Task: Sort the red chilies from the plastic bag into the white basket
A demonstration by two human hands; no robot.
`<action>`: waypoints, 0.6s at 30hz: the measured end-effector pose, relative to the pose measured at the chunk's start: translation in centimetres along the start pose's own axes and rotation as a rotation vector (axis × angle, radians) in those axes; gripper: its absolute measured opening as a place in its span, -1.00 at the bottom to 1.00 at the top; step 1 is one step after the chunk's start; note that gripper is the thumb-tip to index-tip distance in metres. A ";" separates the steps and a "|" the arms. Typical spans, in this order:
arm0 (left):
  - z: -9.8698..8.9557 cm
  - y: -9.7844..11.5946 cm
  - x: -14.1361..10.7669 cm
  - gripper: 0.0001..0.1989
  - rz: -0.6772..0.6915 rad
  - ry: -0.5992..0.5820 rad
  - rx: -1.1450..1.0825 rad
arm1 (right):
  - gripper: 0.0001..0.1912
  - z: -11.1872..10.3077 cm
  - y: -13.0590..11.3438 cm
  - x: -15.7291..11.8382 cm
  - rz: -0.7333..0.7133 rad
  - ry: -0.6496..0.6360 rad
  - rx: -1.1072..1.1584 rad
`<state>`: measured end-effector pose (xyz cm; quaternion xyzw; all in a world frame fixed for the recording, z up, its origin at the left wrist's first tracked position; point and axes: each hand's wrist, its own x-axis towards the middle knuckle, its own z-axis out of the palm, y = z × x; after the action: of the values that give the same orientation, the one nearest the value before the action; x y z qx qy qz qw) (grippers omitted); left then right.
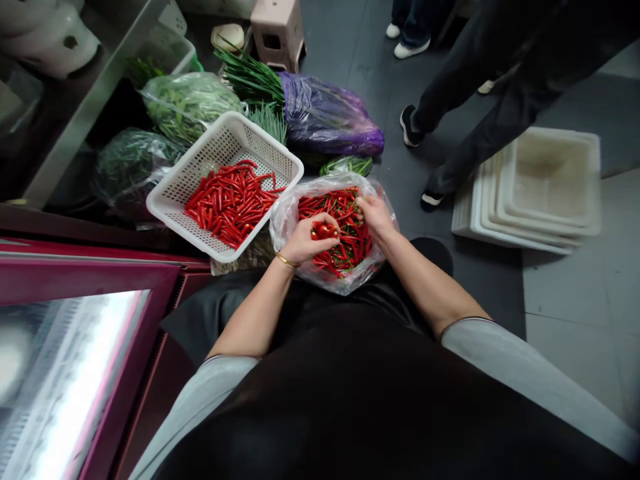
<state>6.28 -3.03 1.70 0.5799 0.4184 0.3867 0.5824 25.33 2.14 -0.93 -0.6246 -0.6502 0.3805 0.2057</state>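
Note:
My left hand (311, 241) is curled around a small bunch of red chillies (325, 231), above the near left part of a clear plastic bag (284, 223). Red chillies with green stems (353, 250) fill the open bag, which rests at my lap. At the bag's right side, my right hand (371, 212) has its fingers pinched together over the chillies; what they hold is too small to make out. Left of the bag stands a white perforated basket (263, 148), tilted, with a heap of red chillies (230, 203) in it.
Bagged greens (193, 103), a purple bag (330, 117) and long green stalks (255, 77) lie beyond the basket. A stool (278, 30) stands behind. At right are stacked white crates (545, 180) and a person's legs (465, 100). A red-framed glass cabinet (160, 273) is at left.

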 end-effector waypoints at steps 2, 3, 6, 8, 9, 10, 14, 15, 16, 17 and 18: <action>-0.4 0.3 -0.4 -0.70 -0.013 -0.016 -0.081 | -0.57 0.5 1.6 -1.4 -0.038 -0.046 -0.143; -0.7 0.1 -0.4 -0.70 -0.016 0.036 -0.120 | -0.61 1.1 2.2 -2.6 -0.111 -0.129 -0.262; -1.5 -0.8 -0.2 -0.70 -0.016 0.245 -0.220 | -0.57 4.0 2.9 -6.4 -0.241 -0.442 -0.642; -1.9 -1.3 -0.1 -0.69 -0.019 0.291 -0.232 | -0.66 5.5 2.8 -7.8 -0.258 -0.521 -0.774; -2.1 -1.4 -0.1 -0.69 -0.023 0.277 -0.225 | -0.70 5.8 2.6 -7.9 -0.264 -0.534 -0.798; -2.1 -1.4 -0.2 -0.68 -0.027 0.258 -0.218 | -0.73 5.7 2.4 -7.7 -0.270 -0.533 -0.800; -1.3 -1.5 -0.4 -0.66 -0.038 0.202 -0.195 | -0.68 2.7 0.5 -5.3 -0.296 -0.396 -0.652; -0.9 -1.6 -0.3 -0.66 -0.039 0.195 -0.169 | -0.67 2.0 -0.2 -4.6 -0.308 -0.332 -0.588; -0.4 -1.7 -0.1 -0.67 -0.037 0.200 -0.135 | -0.67 1.4 -0.9 -4.1 -0.325 -0.269 -0.523; 0.0 -1.9 0.0 -0.67 -0.029 0.225 -0.106 | -0.67 1.1 -1.5 -3.7 -0.344 -0.217 -0.461; 0.3 -2.0 0.3 -0.67 -0.013 0.271 -0.091 | -0.68 1.0 -2.1 -3.4 -0.361 -0.181 -0.411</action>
<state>6.56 -2.95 -0.31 0.4928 0.4788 0.4762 0.5487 23.68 -1.22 0.71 -0.4909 -0.8301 0.2519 0.0803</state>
